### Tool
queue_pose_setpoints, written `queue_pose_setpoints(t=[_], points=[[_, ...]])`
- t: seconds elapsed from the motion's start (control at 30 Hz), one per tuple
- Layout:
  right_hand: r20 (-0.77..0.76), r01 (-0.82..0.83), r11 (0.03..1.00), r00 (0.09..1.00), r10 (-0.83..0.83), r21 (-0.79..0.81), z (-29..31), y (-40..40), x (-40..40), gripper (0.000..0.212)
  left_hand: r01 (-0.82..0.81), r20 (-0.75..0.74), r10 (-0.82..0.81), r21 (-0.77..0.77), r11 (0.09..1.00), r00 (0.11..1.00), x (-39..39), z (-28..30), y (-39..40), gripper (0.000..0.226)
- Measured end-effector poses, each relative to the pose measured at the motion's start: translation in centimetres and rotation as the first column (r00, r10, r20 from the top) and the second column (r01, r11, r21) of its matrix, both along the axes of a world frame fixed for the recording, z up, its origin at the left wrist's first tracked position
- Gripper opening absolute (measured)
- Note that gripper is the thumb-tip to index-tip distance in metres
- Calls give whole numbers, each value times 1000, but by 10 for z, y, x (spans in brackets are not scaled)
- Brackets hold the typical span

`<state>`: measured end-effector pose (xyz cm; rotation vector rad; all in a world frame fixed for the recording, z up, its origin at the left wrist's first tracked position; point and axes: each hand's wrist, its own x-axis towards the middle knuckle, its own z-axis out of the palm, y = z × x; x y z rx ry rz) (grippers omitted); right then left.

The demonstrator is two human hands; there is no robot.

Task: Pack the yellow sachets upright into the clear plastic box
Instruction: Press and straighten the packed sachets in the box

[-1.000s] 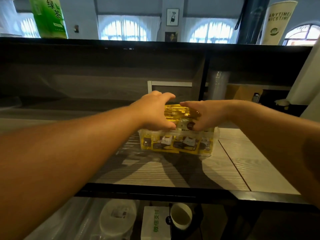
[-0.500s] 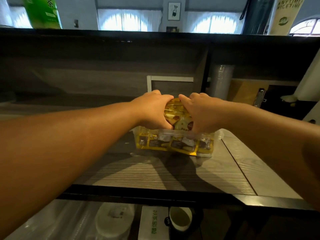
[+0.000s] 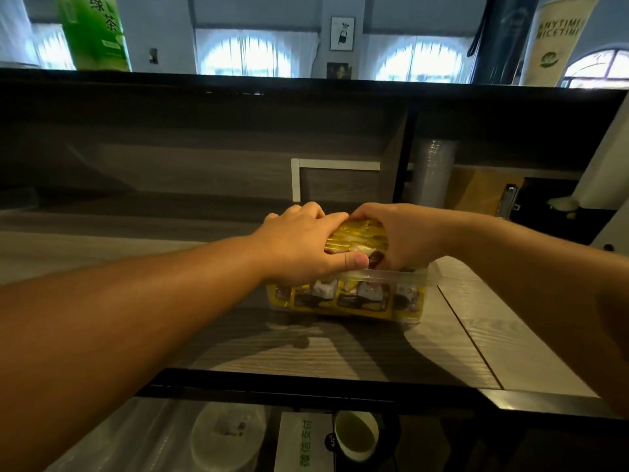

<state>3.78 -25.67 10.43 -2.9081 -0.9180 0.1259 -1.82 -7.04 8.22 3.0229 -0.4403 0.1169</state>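
Note:
A clear plastic box (image 3: 413, 277) stands on the grey wood counter (image 3: 340, 349), packed with yellow sachets (image 3: 357, 299) that show through its front wall. A bunch of yellow sachets (image 3: 360, 235) sticks up above the rim. My left hand (image 3: 303, 243) clasps this bunch from the left, thumb along the rim. My right hand (image 3: 401, 236) presses it from the right, fingers curled over the top. How deep the bunch sits in the box is hidden by my hands.
A dark wooden back panel and upper shelf (image 3: 204, 137) rise behind the box. A roll of clear plastic (image 3: 434, 175) stands at back right. Below the counter's black front edge (image 3: 306, 386) lie a white lid, a paper cup (image 3: 355, 434) and a white box.
My hands have closed tighter over the raised bunch of sachets and pushed it lower toward the box. The view has tilted slightly.

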Motion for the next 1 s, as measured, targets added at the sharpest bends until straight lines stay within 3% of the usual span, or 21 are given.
queue_pose_setpoints(t=[0.07,0.27,0.4,0.5,0.6,0.67,0.7,0.77,0.83,0.93,1.0], points=[[39,-6,1000,999,6,4,-5,0,-1,90,-1,10,0,43,999,1000,-2,1,0,99],[-172,35,993,985,-14,117,20,-7,-17,89,0,-50,-2,-44,999,999,-6,7,-10,70],[-64,27,999,998,-29,-22,0,-1,-29,105,8,-61,-7,17,1000,998,-1,6,-10,75],[34,57,998,998,-57,12,-3,-8,-33,116,16,-91,-14,22,1000,996,0,7,-7,81],[97,58,986,993,-74,160,-4,-16,-41,105,30,18,-29,-85,996,999,-7,6,-5,81],[113,60,992,991,-72,108,-11,-15,-48,95,63,179,-39,-127,990,983,-9,0,-2,69],[101,71,997,992,-74,34,-15,-14,-51,93,74,196,-52,-107,992,979,-9,-3,-1,64],[78,90,993,993,-85,-73,-21,-13,-51,91,71,84,-70,-15,997,994,-8,-8,-2,60],[85,113,993,990,-110,-36,-19,-11,-50,89,72,24,-72,-10,997,997,-8,-4,-5,57],[192,93,990,975,-113,108,-13,-3,-54,80,138,210,-110,-123,983,971,-13,5,-9,56],[202,44,998,978,-53,48,-18,-2,-58,79,175,219,-157,-65,982,963,-15,1,-5,56]])
